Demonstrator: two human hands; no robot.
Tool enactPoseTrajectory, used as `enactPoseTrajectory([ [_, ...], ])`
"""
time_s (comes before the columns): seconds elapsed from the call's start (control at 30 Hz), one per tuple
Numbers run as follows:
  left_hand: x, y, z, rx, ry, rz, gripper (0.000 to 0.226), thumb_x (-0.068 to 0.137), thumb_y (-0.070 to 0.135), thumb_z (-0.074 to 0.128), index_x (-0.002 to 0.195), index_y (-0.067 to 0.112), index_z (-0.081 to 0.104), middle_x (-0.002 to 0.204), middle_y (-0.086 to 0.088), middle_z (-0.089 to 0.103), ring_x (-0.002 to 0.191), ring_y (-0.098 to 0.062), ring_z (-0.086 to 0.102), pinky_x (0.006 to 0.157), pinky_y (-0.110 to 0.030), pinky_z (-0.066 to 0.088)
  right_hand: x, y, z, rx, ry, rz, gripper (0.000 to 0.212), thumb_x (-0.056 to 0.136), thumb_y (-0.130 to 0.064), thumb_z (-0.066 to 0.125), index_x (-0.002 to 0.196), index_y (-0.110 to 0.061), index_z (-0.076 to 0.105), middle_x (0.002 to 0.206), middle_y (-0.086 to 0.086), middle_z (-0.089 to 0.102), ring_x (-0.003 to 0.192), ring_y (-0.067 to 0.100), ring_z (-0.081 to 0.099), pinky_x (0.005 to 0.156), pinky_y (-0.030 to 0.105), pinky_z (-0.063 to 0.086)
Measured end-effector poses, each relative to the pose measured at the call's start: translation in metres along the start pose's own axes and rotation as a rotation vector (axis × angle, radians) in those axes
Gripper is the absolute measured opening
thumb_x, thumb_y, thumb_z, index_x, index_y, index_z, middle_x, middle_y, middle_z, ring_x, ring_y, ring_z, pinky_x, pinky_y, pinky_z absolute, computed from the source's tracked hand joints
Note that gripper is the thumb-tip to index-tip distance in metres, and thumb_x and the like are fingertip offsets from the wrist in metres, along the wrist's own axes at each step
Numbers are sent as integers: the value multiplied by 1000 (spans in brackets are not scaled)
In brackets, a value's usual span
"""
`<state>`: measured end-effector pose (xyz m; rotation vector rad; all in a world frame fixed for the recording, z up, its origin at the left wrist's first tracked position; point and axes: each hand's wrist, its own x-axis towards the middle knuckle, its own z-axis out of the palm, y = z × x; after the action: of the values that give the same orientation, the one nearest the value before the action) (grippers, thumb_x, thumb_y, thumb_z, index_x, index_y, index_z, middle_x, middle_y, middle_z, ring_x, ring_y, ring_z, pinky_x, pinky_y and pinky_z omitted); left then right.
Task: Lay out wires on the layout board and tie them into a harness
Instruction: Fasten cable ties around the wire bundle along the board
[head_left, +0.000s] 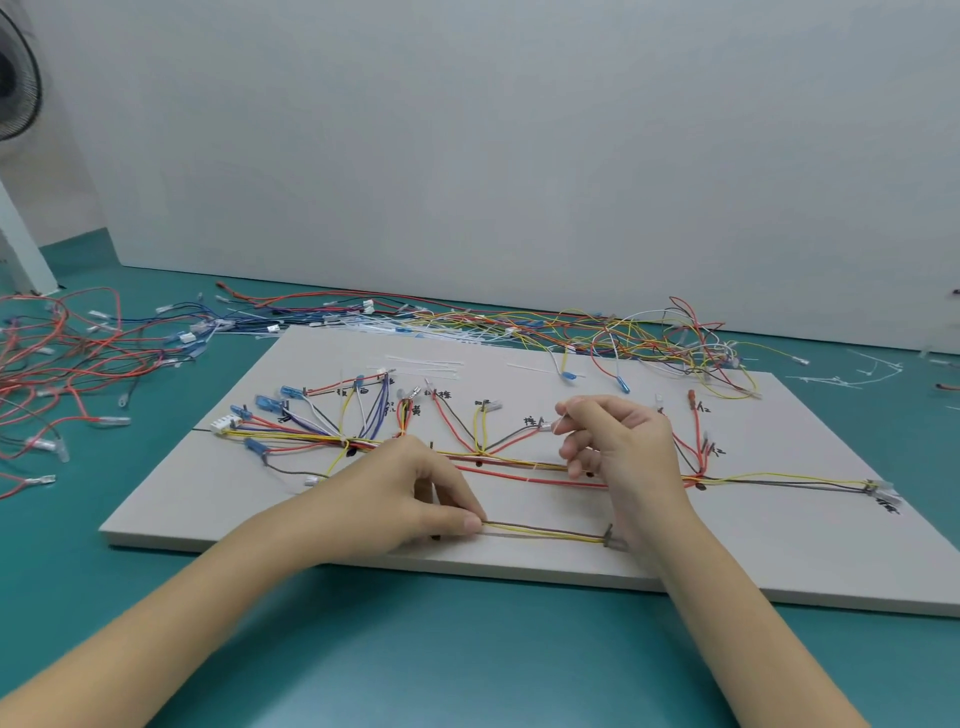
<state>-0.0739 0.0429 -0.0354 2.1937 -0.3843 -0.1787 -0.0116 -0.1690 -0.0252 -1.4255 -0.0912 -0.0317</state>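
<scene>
Head view: on the board, the left hand pinches the near yellow-brown pair, which runs left-right to a peg beside the right wrist, while the right hand, fingers curled, pinches a small terminal just above the harness trunk.

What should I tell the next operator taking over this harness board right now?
Left hand: fingers pinch the yellow and brown wire pair at its left end, near the front edge of the layout board.
Right hand: fingers pinch a small clear terminal above the main harness trunk.
Done: most branches are routed across the board; some trunk junctions look tied.
Left: seat the front pair and this terminal, then tie the rest. Spare cable ties lie at the board's back; loose wires behind it.
</scene>
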Motion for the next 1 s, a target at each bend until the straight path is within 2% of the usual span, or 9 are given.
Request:
enactPoseTrajectory([
  [0.13, -2, -5, -1, -67, -5, -3, 3, 80, 34, 76, 81, 35, 78, 77, -1, 72, 62, -10, 57, 57, -25, 46, -2, -1, 0, -5, -51, -16, 18, 85, -4, 66, 69, -9, 74, 66, 11, 67, 51, 17, 61, 40, 21, 45],
  [0.33, -4, -6, 0, -99, 41, -3, 17, 71, 48, 73, 81, 34, 78, 77, -6, 72, 62, -15, 59, 59, -36, 49, -4, -2, 1, -6, -82, -58, 18, 86, -3, 66, 69, -7, 72, 67, 13, 69, 54, 21, 66, 42, 23, 48],
  [0.47, -9, -10, -8, -120, 29, 1, 1, 80, 30, 78, 81, 30, 79, 74, -2, 72, 61, -9, 58, 58, -27, 48, -6, -2, 4, -47, -109, -155, 12, 87, 1, 64, 77, -2, 67, 64, 13, 69, 53, 22, 67, 42, 26, 50],
  [0.53, -10, -10, -13, -125, 12, -8, 3, 81, 26, 78, 82, 28, 79, 75, -3, 73, 62, -10, 58, 59, -26, 48, -7, -1, 8, -53, -127, -154, 9, 88, 1, 64, 79, -3, 66, 66, 14, 70, 55, 23, 69, 43, 27, 52],
  [0.7, -13, -11, -17, -81, 8, -34, 2, 82, 31, 77, 82, 29, 78, 74, -5, 73, 59, -10, 54, 55, -26, 46, -6, 2, 21, -138, -178, -154, 6, 86, 2, 66, 81, -1, 65, 71, 16, 71, 61, 22, 71, 47, 28, 54],
  [0.77, -15, -13, -21, -58, 40, -34, 2, 81, 32, 77, 81, 31, 78, 70, -2, 71, 56, -7, 51, 53, -21, 41, -6, 4, 26, -192, -214, -137, 8, 85, 2, 66, 79, -3, 65, 71, 18, 71, 60, 21, 71, 47, 26, 54],
  [0.83, -17, -14, -24, -40, 67, -34, 3, 81, 31, 78, 79, 34, 78, 65, 1, 69, 54, -3, 48, 52, -18, 37, -8, 8, 32, -239, -256, -112, 9, 85, 3, 65, 78, -3, 65, 69, 20, 69, 59, 19, 69, 48, 26, 53],
  [0.93, -17, -14, -23, -25, 75, -31, 6, 82, 28, 77, 80, 34, 78, 67, -3, 67, 57, -6, 47, 54, -21, 35, -13, 16, 37, -287, -310, -81, 7, 84, 2, 65, 77, 0, 65, 66, 19, 67, 56, 20, 64, 49, 30, 54],
  [1.0, -17, -13, -22, -43, 83, -29, 9, 83, 25, 76, 81, 34, 77, 63, 2, 63, 56, -7, 45, 53, -19, 34, -17, 20, 40, -294, -345, -51, 10, 84, 2, 65, 75, -3, 66, 67, 19, 67, 57, 23, 63, 49, 29, 54],
])
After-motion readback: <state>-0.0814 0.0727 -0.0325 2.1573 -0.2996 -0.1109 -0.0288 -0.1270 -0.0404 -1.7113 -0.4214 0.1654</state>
